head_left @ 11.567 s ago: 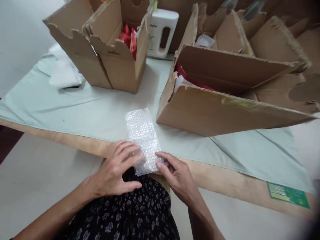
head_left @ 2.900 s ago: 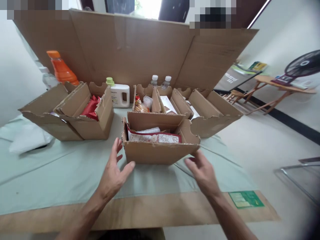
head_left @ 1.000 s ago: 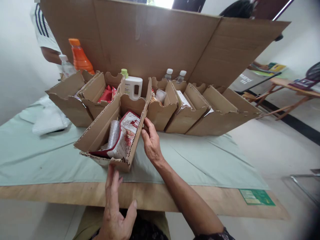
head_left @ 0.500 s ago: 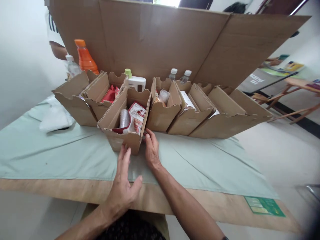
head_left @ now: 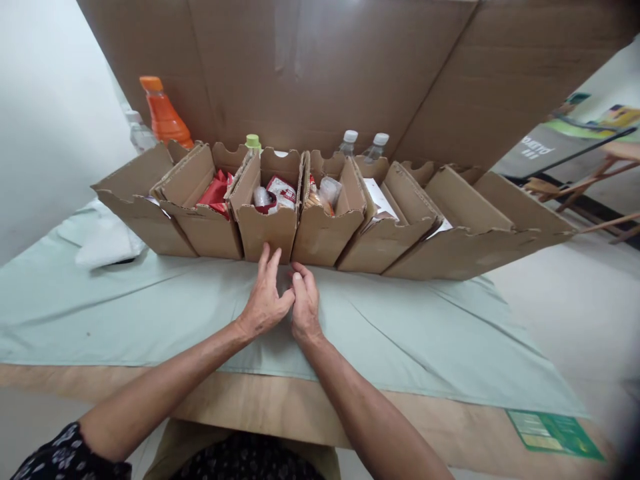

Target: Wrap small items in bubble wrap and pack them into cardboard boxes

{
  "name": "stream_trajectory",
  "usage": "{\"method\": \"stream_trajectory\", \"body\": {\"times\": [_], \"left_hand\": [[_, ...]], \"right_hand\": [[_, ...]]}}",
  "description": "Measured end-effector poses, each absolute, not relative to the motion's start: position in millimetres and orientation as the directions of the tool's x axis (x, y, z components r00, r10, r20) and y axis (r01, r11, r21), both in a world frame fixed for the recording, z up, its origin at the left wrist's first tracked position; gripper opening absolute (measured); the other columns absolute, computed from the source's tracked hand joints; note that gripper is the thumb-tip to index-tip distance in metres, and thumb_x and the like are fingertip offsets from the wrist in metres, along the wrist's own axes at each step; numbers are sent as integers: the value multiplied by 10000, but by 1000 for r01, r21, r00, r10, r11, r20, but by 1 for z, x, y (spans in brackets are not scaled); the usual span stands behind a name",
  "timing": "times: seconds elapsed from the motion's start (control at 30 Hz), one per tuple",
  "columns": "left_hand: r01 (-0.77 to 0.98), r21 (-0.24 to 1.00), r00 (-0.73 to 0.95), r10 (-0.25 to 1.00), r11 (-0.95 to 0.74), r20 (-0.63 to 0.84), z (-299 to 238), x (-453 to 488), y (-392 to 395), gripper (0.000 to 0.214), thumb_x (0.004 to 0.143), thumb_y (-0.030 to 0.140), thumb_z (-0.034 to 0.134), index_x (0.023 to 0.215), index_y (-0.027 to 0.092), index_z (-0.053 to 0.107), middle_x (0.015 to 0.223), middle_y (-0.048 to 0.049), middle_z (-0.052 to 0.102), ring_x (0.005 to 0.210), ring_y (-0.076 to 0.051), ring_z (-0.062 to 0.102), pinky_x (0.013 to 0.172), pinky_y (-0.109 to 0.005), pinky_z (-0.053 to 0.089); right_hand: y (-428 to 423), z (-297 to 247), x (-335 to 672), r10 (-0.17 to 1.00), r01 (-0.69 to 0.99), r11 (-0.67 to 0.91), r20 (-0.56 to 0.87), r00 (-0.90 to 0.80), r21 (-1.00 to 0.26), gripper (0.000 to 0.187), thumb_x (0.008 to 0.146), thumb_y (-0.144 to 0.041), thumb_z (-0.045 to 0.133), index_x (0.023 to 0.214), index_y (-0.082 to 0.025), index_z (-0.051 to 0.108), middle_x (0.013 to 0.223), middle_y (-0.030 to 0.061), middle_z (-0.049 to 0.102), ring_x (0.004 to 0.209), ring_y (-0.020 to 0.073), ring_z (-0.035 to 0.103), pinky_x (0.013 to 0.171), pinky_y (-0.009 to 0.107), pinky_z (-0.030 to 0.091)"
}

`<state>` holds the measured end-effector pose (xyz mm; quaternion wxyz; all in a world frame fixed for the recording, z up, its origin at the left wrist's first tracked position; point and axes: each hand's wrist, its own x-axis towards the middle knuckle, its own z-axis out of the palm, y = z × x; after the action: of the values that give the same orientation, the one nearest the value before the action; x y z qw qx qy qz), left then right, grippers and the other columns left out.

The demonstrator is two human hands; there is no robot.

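A cardboard box [head_left: 265, 233] holding a red-and-white packet [head_left: 283, 193] and a clear wrapped item stands in line with its neighbours. My left hand [head_left: 267, 297] has its fingers stretched out, the tips against the lower front of that box. Close beside it, my right hand [head_left: 304, 300] is at the box's lower right corner, fingers partly curled; I see nothing held in it. To the right is a box [head_left: 320, 243] with snack packets, and to the left one [head_left: 210, 233] with a red packet [head_left: 216, 190].
More cardboard boxes [head_left: 465, 257] continue to the right. Behind them rises a tall cardboard panel [head_left: 340, 73], with an orange bottle [head_left: 165, 117] and clear bottles before it. A white plastic bag [head_left: 110, 237] lies left on the green cloth [head_left: 165, 313]. A green card [head_left: 555, 433] lies at the table's front right.
The box with the red-and-white packet has slid back, away from me, into line with the other boxes. My left hand has moved forward and right, following its front.
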<state>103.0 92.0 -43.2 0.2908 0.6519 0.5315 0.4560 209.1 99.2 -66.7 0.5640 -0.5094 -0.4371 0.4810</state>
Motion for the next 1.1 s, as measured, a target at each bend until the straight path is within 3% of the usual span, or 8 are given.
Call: {"method": "stream_trajectory", "body": {"times": [0.2,0.33,0.47,0.53,0.63,0.73,0.9,1.1], "left_hand": [[441,870,66,975,-221,214,-40,101,83,849,853,206,611,1644,221,304,1786,-176,101,1635,-372,212,1249,-606,376],[613,745,182,965,-263,191,-40,56,47,665,876,240,630,1530,193,525,1718,-178,339,1591,-381,327,1254,-614,369],[782,581,28,944,-225,328,-59,-7,-4,435,954,290,588,1370,195,670,1581,-173,544,1533,-404,417,1165,-628,478],[827,529,-63,904,-189,423,-71,-28,-25,388,974,297,581,1333,194,683,1534,-181,584,1503,-410,453,1128,-634,507],[844,504,-124,849,-182,514,-82,-39,-42,333,974,276,604,1285,201,695,1505,-177,604,1490,-410,468,1124,-626,510],[834,523,-175,817,-173,549,-83,-35,-44,305,966,256,621,1254,200,706,1488,-175,612,1475,-408,484,1118,-608,519],[738,658,-325,776,-150,541,-79,-32,-43,318,962,273,629,1268,225,702,1470,-156,625,1441,-382,527,1143,-599,504],[196,979,-690,702,-49,174,-78,-42,-48,546,981,377,622,1510,283,526,1607,-119,509,1488,-343,491,1264,-588,366]], "right_hand": [[101,-66,209,985,-89,33,18,172,-995,536,956,-592,465,1281,-199,629,1381,137,673,1274,279,625,1085,465,479],[98,-55,214,988,-12,98,96,123,-995,426,950,-516,503,1179,-203,681,1245,111,734,1186,266,660,1062,461,487],[86,-21,213,963,106,267,261,-65,-958,228,932,-377,594,1017,-232,748,1051,57,777,1059,230,693,1008,398,511],[84,4,203,905,181,411,376,-200,-893,249,962,-312,566,1137,-238,727,1053,48,778,989,199,703,930,360,543],[99,42,173,818,267,545,434,-377,-795,497,970,-250,532,1467,-240,549,1003,20,776,797,161,689,810,327,563],[133,66,135,818,399,551,380,-431,-733,672,921,-210,575,1577,-240,430,869,-14,769,719,175,670,799,342,558],[161,68,94,874,492,473,319,-367,-730,256,971,-197,511,1113,-241,720,712,-11,722,692,185,703,726,308,549],[65,68,141,797,347,575,412,-441,-741,181,978,-190,540,988,-236,715,704,-32,735,637,127,707,668,231,530]]}}
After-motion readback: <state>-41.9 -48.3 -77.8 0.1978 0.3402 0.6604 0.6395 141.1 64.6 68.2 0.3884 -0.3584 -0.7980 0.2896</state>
